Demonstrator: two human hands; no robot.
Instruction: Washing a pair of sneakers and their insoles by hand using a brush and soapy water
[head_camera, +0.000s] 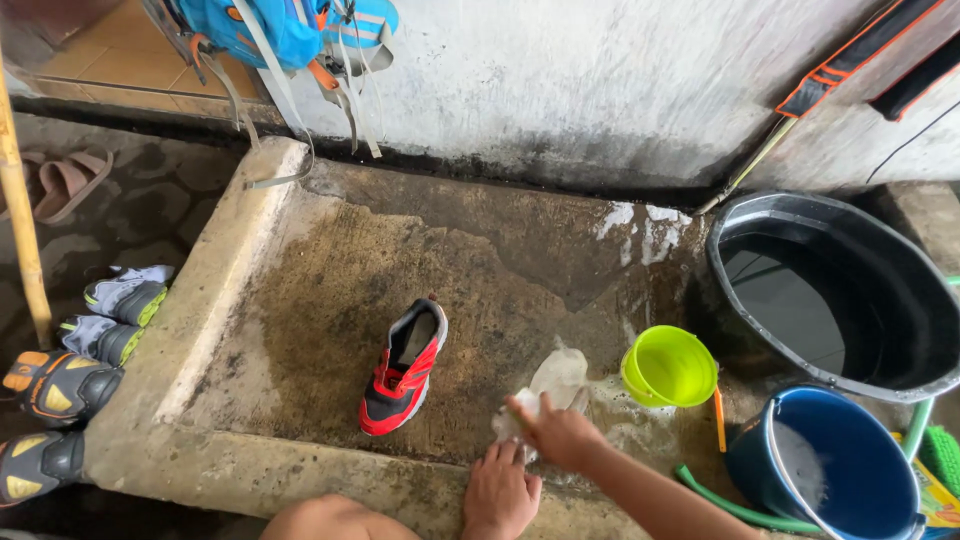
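Observation:
A red, black and white sneaker lies on the wet concrete wash slab. To its right, my right hand grips a pale wet cloth or plastic piece that rests on the slab amid soapy foam. My left hand is pressed flat on the slab's front edge just below the cloth, fingers apart, holding nothing. My knee shows at the bottom edge.
A lime-green scoop sits right of the cloth. A big black water tub and a blue bucket stand at right, with a green hose. Several shoes line the left floor. A blue backpack hangs above.

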